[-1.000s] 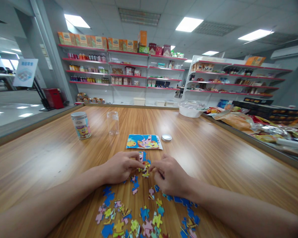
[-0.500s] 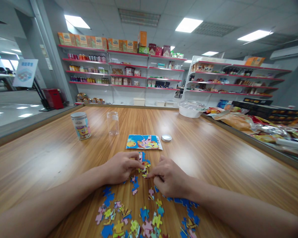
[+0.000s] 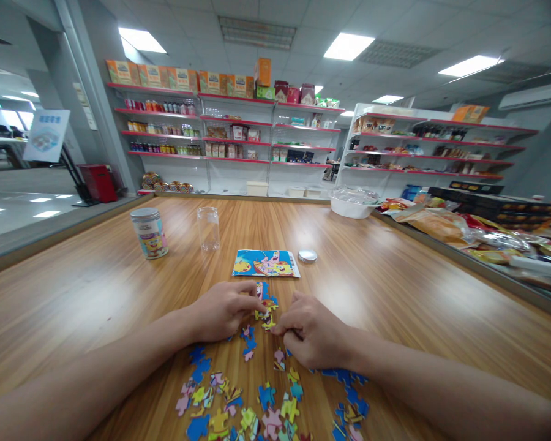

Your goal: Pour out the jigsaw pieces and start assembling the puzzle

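My left hand (image 3: 229, 310) lies on the table with bent fingers, its fingertips pressed on a small joined strip of jigsaw puzzle pieces (image 3: 267, 301). The thumb is mostly hidden. At the strip's lower right is my right hand (image 3: 314, 331), fingers curled in and the index fingertip beside the bottom yellow piece. Whether anything is inside the right fingers is hidden. Below the hands lie many loose puzzle pieces (image 3: 220, 419), blue, yellow and pink. A joined blue and pink piece group (image 3: 248, 343) sits just under the left hand. Beyond the strip lies a cartoon picture card (image 3: 266, 263).
A printed canister (image 3: 149, 234) and a clear plastic jar (image 3: 209, 229) stand at the left. A round metal lid (image 3: 307, 256) lies right of the card. Farther back are a white bowl (image 3: 354, 205) and stocked shelves (image 3: 239, 161). Snack packs (image 3: 441, 226) lie beyond the right edge.
My right hand has shifted very slightly, its curled fingers drawn a little away from the strip. The left hand stays in place on the pieces.
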{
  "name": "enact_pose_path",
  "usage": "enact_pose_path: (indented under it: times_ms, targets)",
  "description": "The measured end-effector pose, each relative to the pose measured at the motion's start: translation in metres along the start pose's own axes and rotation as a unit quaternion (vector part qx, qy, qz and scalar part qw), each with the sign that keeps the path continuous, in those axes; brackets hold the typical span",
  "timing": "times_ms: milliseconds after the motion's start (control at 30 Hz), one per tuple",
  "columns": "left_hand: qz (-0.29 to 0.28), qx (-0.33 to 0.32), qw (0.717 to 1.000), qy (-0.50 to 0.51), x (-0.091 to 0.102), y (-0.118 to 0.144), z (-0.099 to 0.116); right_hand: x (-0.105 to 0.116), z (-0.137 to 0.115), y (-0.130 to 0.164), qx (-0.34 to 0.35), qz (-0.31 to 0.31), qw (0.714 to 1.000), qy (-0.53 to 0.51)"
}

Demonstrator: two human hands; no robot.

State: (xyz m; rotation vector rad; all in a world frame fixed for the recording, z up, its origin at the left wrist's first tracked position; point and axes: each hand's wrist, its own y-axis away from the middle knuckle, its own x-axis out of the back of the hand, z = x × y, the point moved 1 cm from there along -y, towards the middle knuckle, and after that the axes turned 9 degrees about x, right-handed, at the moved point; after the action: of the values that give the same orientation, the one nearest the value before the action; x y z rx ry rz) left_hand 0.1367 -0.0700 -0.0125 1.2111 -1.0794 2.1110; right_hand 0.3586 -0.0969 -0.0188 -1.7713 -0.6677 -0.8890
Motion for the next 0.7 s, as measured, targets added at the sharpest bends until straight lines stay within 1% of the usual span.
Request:
enact_pose_path:
  times_ms: [433,700]
  targets:
    - [-0.006,0.012,1.0,0.005,-0.0002,0.0,-0.0009,0.0021,-0.0041,-0.0012,0.01,-0.033,0.999,-0.008]
    - [-0.001,0.007,1.0,0.013,-0.0024,0.001,-0.0035,0.0005,-0.0037,-0.0017,-0.003,-0.045,0.999,0.007]
